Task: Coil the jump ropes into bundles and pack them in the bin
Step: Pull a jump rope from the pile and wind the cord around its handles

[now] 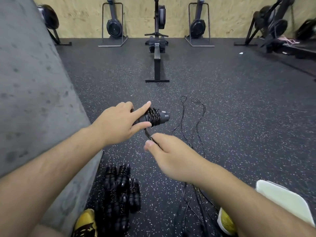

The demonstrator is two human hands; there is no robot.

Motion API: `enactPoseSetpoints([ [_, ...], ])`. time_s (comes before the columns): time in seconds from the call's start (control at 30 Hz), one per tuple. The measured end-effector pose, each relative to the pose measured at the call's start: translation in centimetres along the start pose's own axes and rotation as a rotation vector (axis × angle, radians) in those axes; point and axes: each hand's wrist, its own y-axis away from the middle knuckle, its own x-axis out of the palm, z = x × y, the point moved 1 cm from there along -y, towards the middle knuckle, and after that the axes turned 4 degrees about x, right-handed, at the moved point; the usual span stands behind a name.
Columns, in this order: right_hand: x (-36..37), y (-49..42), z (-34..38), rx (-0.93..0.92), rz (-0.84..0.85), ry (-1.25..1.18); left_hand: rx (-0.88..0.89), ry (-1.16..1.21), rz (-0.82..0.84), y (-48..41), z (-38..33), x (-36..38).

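Note:
My left hand [119, 124] grips the black handles of a jump rope [158, 116], index finger stretched along the top, thumb under them. Black cord is wound in several turns around the handles. My right hand [168, 152] pinches the free cord [148, 135] just below the handles, between thumb and fingers. The rest of that cord [198, 120] trails in long loops across the speckled rubber floor to the right. A pile of several coiled rope bundles [119, 190] lies on the floor between my feet. No bin is in view.
A grey concrete block [34, 100] rises on the left. A rowing machine [157, 53] stands straight ahead, with more machines along the plywood wall. A white flat object [283, 197] lies at lower right. My yellow shoes [85, 223] show at the bottom.

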Motion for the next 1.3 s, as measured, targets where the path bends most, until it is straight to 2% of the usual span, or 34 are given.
enactPoseSetpoints([
  [0.07, -1.2, 0.2, -0.1, -0.056, -0.051, 0.07, 0.035, 0.055, 0.059, 0.1, -0.1, 0.2],
  [0.23, -4.8, -0.2, -1.3, -0.161, -0.204, 0.491, 0.214, 0.192, 0.138, 0.7, -1.2, -0.3],
  [0.37, -7.1, -1.4, -3.1, -0.205, -0.284, 0.501, 0.371, 0.247, 0.055, 1.6, -3.5, -1.0],
  [0.47, -8.0, -2.8, -4.8, -0.179, -0.296, 0.42, 0.35, 0.342, 0.018, 2.1, -5.0, -2.5],
  [0.57, -7.3, -3.9, -6.3, -0.059, -0.196, 0.126, 0.29, 0.505, -0.084, 2.6, -5.9, -4.2],
  [0.6, -6.3, -3.8, -6.3, 0.025, -0.1, 0.002, 0.268, 0.556, -0.122, 2.7, -6.2, -4.7],
  [0.67, -3.3, -3.9, -5.9, 0.141, 0.098, -0.012, 0.223, 0.599, -0.177, 2.5, -6.3, -5.3],
  [0.7, -1.7, -3.9, -5.6, 0.175, 0.128, -0.028, 0.206, 0.588, -0.193, 2.3, -6.1, -5.4],
  [0.83, 1.1, -3.0, -2.6, 0.048, -0.016, -0.047, 0.121, 0.442, -0.166, 1.1, -3.6, -4.6],
  [0.93, 1.3, -2.0, -1.7, 0.076, 0.063, -0.031, 0.06, 0.273, -0.146, 0.4, -1.8, -3.1],
  [1.03, 0.4, -0.7, -0.8, -0.005, 0.031, 0.053, 0.035, 0.191, -0.115, 0.0, -0.6, -1.9],
  [1.2, -3.8, -0.5, -1.3, -0.27, -0.291, 0.564, 0.165, 0.2, -0.06, 0.0, -0.6, -0.7],
  [1.3, -5.5, -1.1, -2.2, -0.418, -0.388, 0.661, 0.287, 0.255, -0.013, 0.1, -1.9, -0.9],
])
